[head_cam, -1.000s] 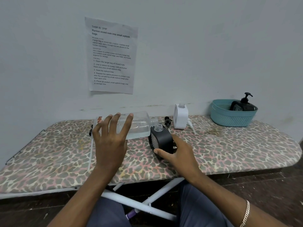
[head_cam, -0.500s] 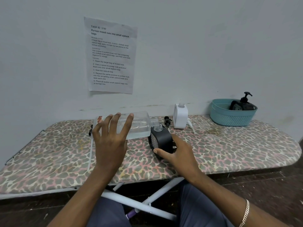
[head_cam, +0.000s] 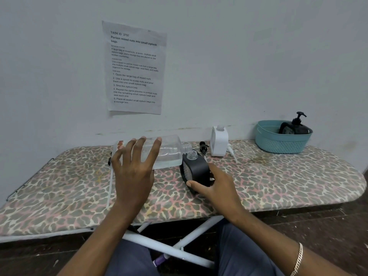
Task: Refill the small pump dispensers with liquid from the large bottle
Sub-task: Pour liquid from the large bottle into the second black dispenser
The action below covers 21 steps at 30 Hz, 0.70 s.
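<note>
- The large bottle (head_cam: 165, 151) lies almost on its side in the air, just left of the black dispenser (head_cam: 196, 172), with its open neck right above that dispenser's open mouth
- The left hand (head_cam: 133, 170) holds the bottle from the near side, its fingers spread wide over the top; the thumb is hidden
- The right hand (head_cam: 217, 188) grips the black dispenser, thumb across the front and fingers round the far side, steadying it upright
- The bottle looks like thin clear plastic with only a little liquid left, so it is probably light, smooth and easy to squash; a broad hold round the middle suits it better than a tight squeeze
- The black dispenser looks stiff, light and narrow at the mouth, so it likely tips easily; hold it low on the sides
- Count: one large bottle
- Three small dispensers: the black one, a white dispenser (head_cam: 219, 141) just behind and right of it, and a basket dispenser (head_cam: 296, 127) far to its right, pump fitted
- Two loose pumps just behind the black dispenser: a black pump (head_cam: 203, 147) and a white pump (head_cam: 231, 151)
- One blue basket (head_cam: 282, 144)
</note>
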Each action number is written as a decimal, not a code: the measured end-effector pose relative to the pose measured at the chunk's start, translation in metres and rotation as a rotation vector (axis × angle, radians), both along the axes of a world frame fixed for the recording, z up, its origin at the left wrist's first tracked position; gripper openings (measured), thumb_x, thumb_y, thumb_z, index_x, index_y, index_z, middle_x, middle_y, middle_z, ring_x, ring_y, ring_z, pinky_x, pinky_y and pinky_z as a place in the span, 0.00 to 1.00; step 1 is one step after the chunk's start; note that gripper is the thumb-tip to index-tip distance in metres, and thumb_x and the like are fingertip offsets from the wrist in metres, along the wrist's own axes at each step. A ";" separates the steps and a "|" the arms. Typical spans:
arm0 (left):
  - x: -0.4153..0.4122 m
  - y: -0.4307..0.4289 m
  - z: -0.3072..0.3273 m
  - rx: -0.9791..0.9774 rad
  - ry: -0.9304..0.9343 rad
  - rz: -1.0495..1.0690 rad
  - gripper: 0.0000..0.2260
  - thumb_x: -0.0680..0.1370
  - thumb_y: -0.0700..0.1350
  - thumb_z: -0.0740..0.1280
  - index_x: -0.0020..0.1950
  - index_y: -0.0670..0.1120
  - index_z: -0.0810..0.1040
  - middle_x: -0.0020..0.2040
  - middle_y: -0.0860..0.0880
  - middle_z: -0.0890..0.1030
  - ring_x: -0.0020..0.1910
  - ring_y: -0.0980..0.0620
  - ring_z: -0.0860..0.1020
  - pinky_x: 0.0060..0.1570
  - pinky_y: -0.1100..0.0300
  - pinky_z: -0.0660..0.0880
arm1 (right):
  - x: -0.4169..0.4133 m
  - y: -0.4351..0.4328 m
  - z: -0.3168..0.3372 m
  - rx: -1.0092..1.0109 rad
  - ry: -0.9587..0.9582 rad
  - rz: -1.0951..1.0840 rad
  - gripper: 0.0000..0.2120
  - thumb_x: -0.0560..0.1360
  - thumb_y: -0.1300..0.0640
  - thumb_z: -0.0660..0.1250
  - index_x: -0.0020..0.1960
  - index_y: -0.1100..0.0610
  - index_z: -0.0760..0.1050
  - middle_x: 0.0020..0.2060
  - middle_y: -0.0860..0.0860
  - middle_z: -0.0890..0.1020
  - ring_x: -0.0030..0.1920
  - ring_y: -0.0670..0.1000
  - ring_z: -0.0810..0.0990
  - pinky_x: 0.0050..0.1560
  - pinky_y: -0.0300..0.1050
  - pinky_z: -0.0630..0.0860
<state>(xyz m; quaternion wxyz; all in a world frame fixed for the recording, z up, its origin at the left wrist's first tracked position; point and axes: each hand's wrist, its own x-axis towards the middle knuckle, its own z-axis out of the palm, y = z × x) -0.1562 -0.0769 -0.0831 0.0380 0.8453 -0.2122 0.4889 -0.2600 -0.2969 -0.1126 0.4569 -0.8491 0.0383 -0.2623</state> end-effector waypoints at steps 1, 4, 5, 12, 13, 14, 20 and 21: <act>0.000 0.000 0.000 0.001 0.000 0.001 0.41 0.67 0.30 0.74 0.79 0.51 0.72 0.71 0.40 0.76 0.71 0.36 0.74 0.69 0.38 0.63 | 0.000 0.000 -0.001 0.002 -0.001 0.002 0.19 0.72 0.44 0.80 0.60 0.43 0.78 0.49 0.37 0.85 0.52 0.36 0.82 0.51 0.32 0.78; 0.000 0.000 0.000 0.002 -0.001 0.002 0.41 0.68 0.29 0.73 0.79 0.51 0.72 0.71 0.40 0.76 0.71 0.36 0.74 0.69 0.38 0.63 | 0.001 -0.001 -0.001 0.001 -0.003 0.001 0.19 0.72 0.44 0.80 0.60 0.43 0.79 0.49 0.37 0.85 0.52 0.36 0.82 0.52 0.34 0.79; 0.000 0.000 0.000 0.002 -0.001 0.001 0.41 0.68 0.29 0.73 0.79 0.51 0.72 0.71 0.40 0.76 0.71 0.36 0.74 0.69 0.38 0.63 | 0.001 0.000 -0.001 -0.001 -0.004 0.000 0.19 0.72 0.44 0.80 0.59 0.43 0.79 0.49 0.36 0.85 0.52 0.36 0.82 0.52 0.32 0.78; 0.000 0.001 0.000 0.002 -0.001 0.000 0.41 0.68 0.30 0.73 0.79 0.51 0.72 0.72 0.40 0.76 0.71 0.36 0.73 0.69 0.37 0.64 | 0.001 0.000 0.000 -0.014 -0.001 -0.004 0.19 0.73 0.44 0.80 0.60 0.41 0.78 0.50 0.37 0.85 0.53 0.35 0.82 0.51 0.29 0.76; 0.000 0.001 0.000 0.003 0.000 0.001 0.41 0.68 0.30 0.73 0.79 0.51 0.71 0.72 0.40 0.76 0.71 0.36 0.73 0.69 0.37 0.64 | 0.001 0.000 0.000 -0.016 0.000 -0.004 0.19 0.73 0.44 0.80 0.60 0.42 0.78 0.50 0.37 0.85 0.53 0.36 0.82 0.51 0.29 0.76; 0.000 0.001 0.000 0.005 -0.001 0.002 0.41 0.68 0.30 0.73 0.79 0.51 0.71 0.72 0.40 0.76 0.71 0.36 0.74 0.69 0.37 0.64 | 0.001 0.000 0.000 -0.017 0.000 -0.005 0.19 0.73 0.43 0.80 0.60 0.43 0.78 0.50 0.37 0.85 0.52 0.36 0.82 0.51 0.29 0.76; 0.001 0.001 0.000 0.003 -0.007 0.004 0.41 0.67 0.29 0.73 0.79 0.51 0.72 0.71 0.40 0.76 0.71 0.36 0.74 0.69 0.37 0.64 | -0.001 0.000 0.000 -0.016 -0.002 -0.005 0.19 0.73 0.43 0.79 0.60 0.43 0.78 0.50 0.36 0.85 0.52 0.35 0.82 0.51 0.31 0.77; 0.001 0.001 0.001 0.002 -0.008 0.003 0.41 0.67 0.29 0.73 0.79 0.51 0.72 0.71 0.40 0.76 0.71 0.36 0.74 0.69 0.37 0.64 | 0.000 0.000 0.000 -0.014 -0.003 -0.007 0.19 0.73 0.43 0.79 0.60 0.43 0.79 0.49 0.37 0.85 0.52 0.36 0.82 0.52 0.34 0.78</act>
